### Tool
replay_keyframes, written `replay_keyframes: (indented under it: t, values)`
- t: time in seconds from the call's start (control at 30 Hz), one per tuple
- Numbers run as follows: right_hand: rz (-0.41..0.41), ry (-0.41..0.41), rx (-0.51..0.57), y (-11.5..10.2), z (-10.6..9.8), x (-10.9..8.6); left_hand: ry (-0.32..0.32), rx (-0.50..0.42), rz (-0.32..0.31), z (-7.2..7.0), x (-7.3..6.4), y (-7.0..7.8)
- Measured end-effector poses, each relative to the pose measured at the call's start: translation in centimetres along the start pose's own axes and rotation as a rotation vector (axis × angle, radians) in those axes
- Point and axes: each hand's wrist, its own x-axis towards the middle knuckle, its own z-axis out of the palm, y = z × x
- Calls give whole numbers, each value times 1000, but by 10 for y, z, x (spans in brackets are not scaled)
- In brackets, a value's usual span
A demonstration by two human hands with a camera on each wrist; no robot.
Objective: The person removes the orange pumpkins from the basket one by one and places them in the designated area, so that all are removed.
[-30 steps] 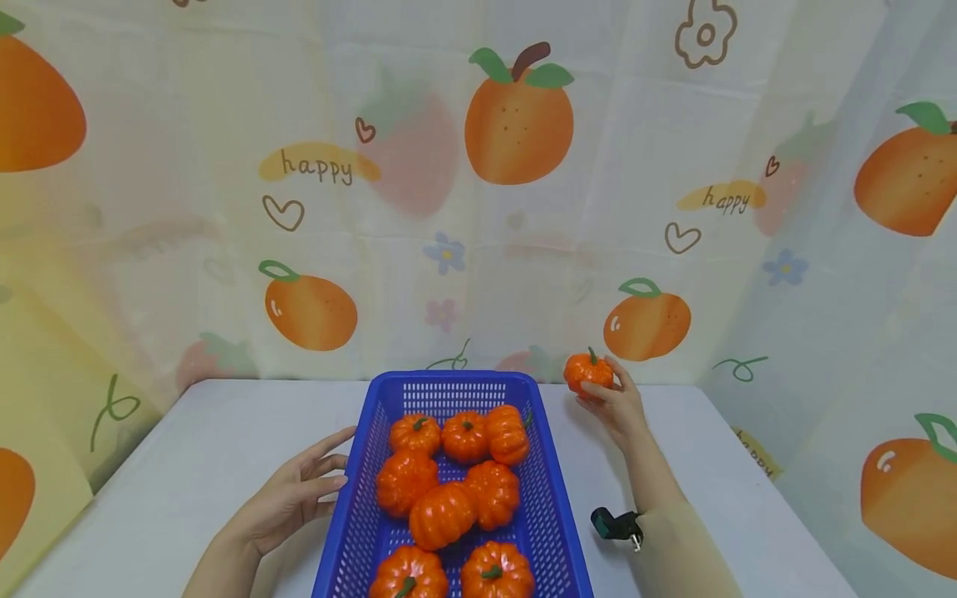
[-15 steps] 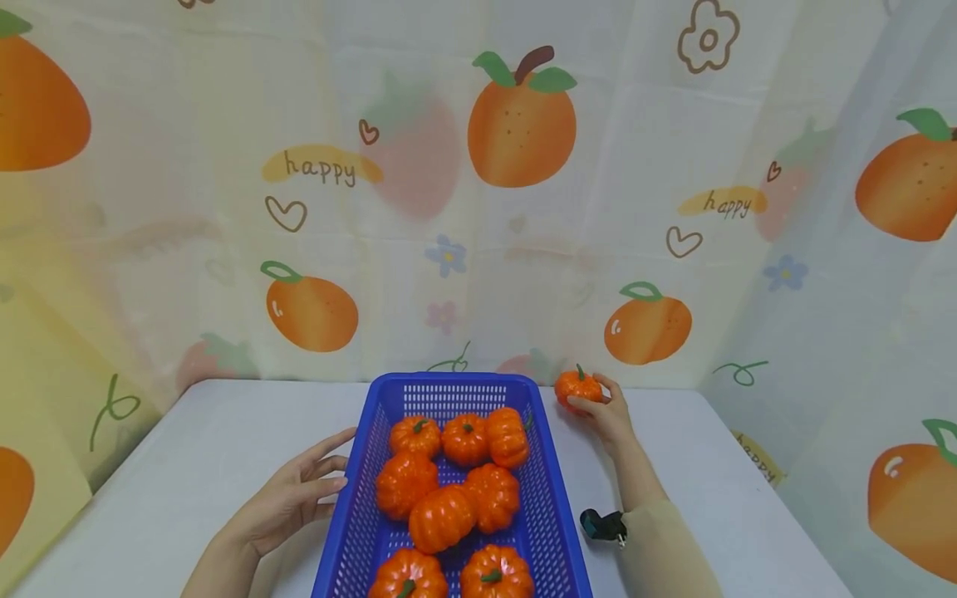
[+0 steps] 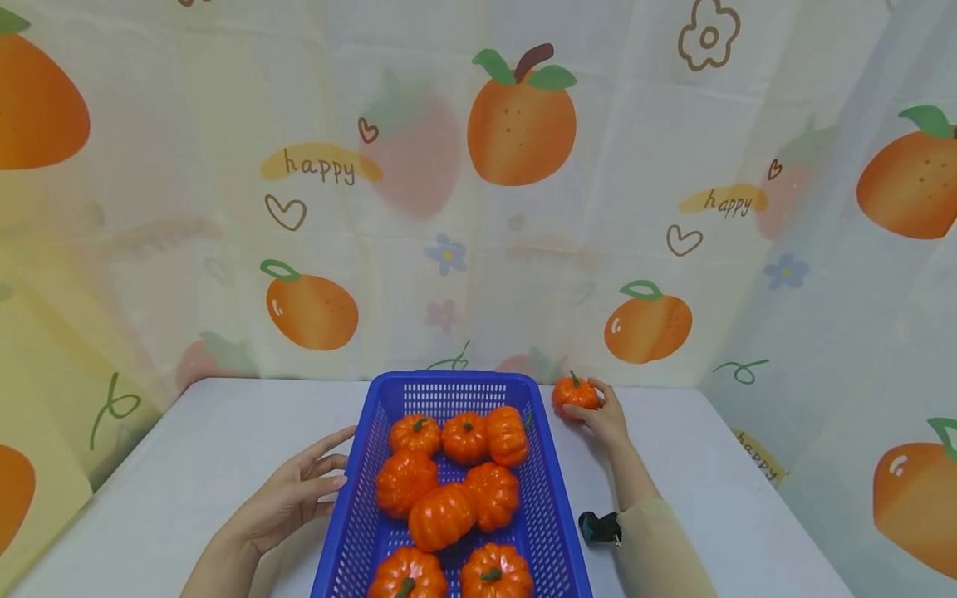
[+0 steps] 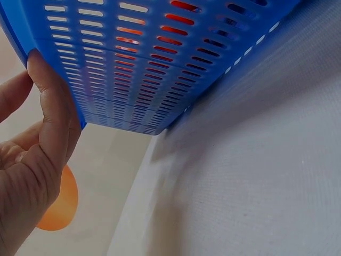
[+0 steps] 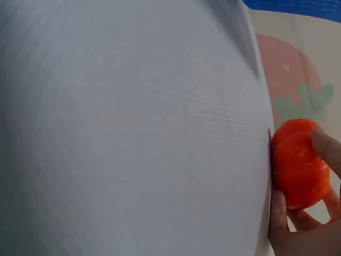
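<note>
A small orange toy pumpkin (image 3: 574, 398) with a green stem is at the table's back edge, right of the basket. My right hand (image 3: 608, 422) grips it from the right side, thumb in front and fingers round the back. In the right wrist view this pumpkin (image 5: 300, 165) sits right against the white tabletop. On the other side, my left hand (image 3: 287, 498) rests its fingertips at the left rim of a blue plastic basket (image 3: 558, 498). The left wrist view shows the thumb and fingers (image 4: 52, 106) loosely extended along the basket's slotted side wall (image 4: 138, 69).
Inside the basket lie several more orange pumpkins (image 3: 443, 517), some tipped on their sides. A small black device (image 3: 600, 528) is by the right sleeve (image 3: 661, 544). A fruit-printed curtain (image 3: 478, 274) hangs directly behind the white table (image 3: 247, 415).
The right hand has brought its pumpkin left and down, from above the table's back edge to the tabletop near the basket. The left hand and basket have stayed put.
</note>
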Motion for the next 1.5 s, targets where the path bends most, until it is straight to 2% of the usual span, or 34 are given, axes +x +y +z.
replay_keyframes:
  t: [0.17,0.43,0.67,0.83,0.97,1.17,1.33,1.5]
  values:
    - [-11,13,-40,-3,0,-3,3,1,-3,-1,1,-1]
    - [30,6,-63,-3,-7,-3,-7,15,2,-2,1,-1]
    - [56,114,-2,-11,-15,-7,-62,-17,41,-4,2,-3]
    - [23,203,63,-21,-21,-13,-89,-31,55,-6,3,-3]
    - [-21,218,145,-33,-25,-17,-102,-37,48,-7,5,-3]
    - [-70,167,179,-52,-26,-27,-97,-11,26,-13,7,-3]
    - [-147,93,177,-70,-20,-42,-108,8,7,-14,10,1]
    - [-233,-43,169,-87,-8,-63,-147,-2,17,-14,12,4]
